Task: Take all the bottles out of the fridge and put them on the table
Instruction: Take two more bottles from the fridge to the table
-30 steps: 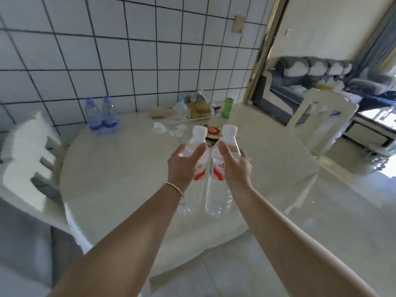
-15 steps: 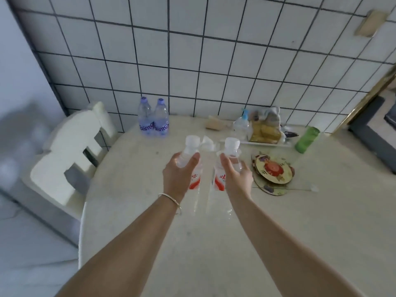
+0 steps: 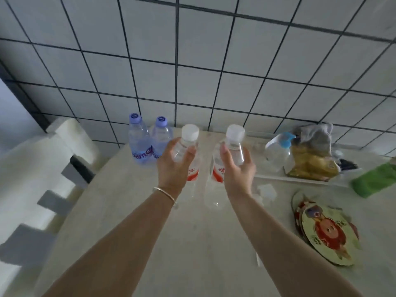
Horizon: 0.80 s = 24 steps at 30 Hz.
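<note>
Both arms reach forward over the pale table (image 3: 128,221). Left hand (image 3: 174,166) wrapped around the upper part of a clear bottle (image 3: 189,146) with white cap and red label; thumb and fingers closed on its shoulder, thin bracelet (image 3: 165,192) at the wrist. Right hand (image 3: 237,170) grasping a second clear bottle (image 3: 232,146) of the same kind, same hold near the neck. The two held bottles stand upright and apart from each other, a clear gap between them; their lower ends look close to the tabletop, but contact cannot be told through the blur. Just left of the left-hand bottle, two bottles with purple caps (image 3: 147,142) stand side by side, touching, at the back edge of the table against the tiled wall (image 3: 192,61). To the right, along the wall: a clear container with a blue top (image 3: 278,151), a crinkled bag of yellowish food (image 3: 312,159) on a white tray (image 3: 300,180), a blurred green object (image 3: 375,181) at the frame edge. Nearer on the right, a stack of round coasters (image 3: 325,232) with a red cartoon print. White chair (image 3: 32,179) at the table's left side.
</note>
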### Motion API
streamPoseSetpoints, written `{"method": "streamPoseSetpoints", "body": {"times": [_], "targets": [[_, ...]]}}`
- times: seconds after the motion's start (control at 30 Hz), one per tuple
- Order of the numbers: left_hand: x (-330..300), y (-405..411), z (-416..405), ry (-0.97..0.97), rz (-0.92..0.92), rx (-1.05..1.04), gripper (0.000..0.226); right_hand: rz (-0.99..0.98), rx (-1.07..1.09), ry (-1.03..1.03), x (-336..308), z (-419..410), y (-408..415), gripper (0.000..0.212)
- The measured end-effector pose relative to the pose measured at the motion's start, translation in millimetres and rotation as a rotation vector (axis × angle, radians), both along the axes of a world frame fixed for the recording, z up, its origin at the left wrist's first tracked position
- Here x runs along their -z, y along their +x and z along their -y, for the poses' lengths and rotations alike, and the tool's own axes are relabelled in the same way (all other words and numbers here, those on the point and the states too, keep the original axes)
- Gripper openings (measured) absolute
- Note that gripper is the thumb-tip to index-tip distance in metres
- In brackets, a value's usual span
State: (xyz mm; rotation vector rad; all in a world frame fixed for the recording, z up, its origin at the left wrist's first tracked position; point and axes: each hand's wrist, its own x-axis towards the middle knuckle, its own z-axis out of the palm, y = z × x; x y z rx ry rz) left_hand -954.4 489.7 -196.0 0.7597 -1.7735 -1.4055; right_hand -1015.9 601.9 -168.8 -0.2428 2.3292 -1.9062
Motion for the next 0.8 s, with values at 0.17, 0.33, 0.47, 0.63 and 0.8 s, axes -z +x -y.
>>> {"method": "streamPoseSetpoints", "body": {"times": [0.17, 0.33, 0.47, 0.63, 0.8], "targets": [[26, -56, 30, -0.046, -0.055, -0.033, 0.060, -0.047, -0.023, -0.055, 31, 41, -59, 0.060], [59, -95, 49, -0.053, -0.078, -0.073, 0.070, -0.132, -0.040, -0.095, 57, 66, -94, 0.050], [75, -111, 55, -0.062, -0.115, -0.108, 0.089, -0.190, -0.048, -0.110, 79, 77, -110, 0.052], [78, -121, 61, -0.068, -0.103, -0.120, 0.074, -0.217, -0.051, -0.146, 96, 81, -114, 0.064], [81, -117, 61, -0.059, -0.092, -0.080, 0.078, -0.250, -0.053, -0.128, 105, 80, -113, 0.065]]}}
